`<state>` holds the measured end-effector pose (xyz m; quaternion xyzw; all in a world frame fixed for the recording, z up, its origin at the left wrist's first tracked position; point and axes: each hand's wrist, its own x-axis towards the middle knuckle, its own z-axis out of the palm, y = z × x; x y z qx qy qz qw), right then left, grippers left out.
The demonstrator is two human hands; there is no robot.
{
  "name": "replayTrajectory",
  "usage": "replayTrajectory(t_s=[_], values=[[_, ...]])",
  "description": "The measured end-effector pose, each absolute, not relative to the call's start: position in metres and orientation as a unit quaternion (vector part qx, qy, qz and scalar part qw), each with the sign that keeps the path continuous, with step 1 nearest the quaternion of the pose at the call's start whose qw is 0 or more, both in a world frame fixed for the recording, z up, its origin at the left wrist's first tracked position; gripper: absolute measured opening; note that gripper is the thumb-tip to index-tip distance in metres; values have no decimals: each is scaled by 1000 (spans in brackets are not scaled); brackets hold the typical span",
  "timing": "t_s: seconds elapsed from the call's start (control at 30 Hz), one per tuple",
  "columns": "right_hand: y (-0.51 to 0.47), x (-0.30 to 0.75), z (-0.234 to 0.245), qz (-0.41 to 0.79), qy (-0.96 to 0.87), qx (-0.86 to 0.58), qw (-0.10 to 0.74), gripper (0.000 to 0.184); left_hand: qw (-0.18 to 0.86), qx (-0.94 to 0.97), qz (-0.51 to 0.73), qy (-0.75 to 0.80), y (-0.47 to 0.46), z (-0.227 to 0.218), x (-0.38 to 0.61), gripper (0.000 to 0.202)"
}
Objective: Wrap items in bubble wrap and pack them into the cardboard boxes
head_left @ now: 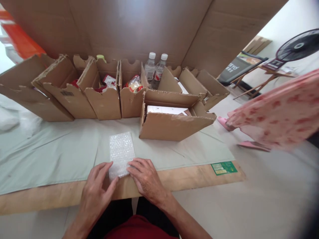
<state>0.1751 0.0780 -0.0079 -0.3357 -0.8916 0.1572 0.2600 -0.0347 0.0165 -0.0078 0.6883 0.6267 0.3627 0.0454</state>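
Observation:
A flat rectangular sheet or pouch of clear bubble wrap (121, 151) lies on the table near its front edge. My left hand (96, 187) is at its near left corner, the fingers and thumb apart and touching the edge. Across from it, my right hand (144, 176) rests its slightly bent fingers on the right edge; the thumb is hidden. Both hands look open, and the wrap stays flat. Whether anything is inside it I cannot tell.
Behind stands a row of cardboard bins (104, 103) with packets. Two clear bottles (157, 71) stand among them. Closer in is a cardboard bin (176, 127) holding a white box (165, 110). A person in a pink patterned garment (279, 113) stands right, near a fan (297, 46).

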Motion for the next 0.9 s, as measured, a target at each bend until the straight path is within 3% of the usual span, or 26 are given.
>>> replayTrajectory(t_s=[0.13,0.6,0.77,0.9], values=[[80,177,1,201,-878,-348,260,19,10,745,354,565,14,-11,-35,36],[88,178,17,313,-837,-392,220,15,120,704,387,583,22,-9,-32,30],[83,191,20,316,-829,-393,241,33,123,708,387,578,19,1,-35,26],[82,193,18,268,-832,-433,222,32,76,661,374,646,26,-1,-43,23]])
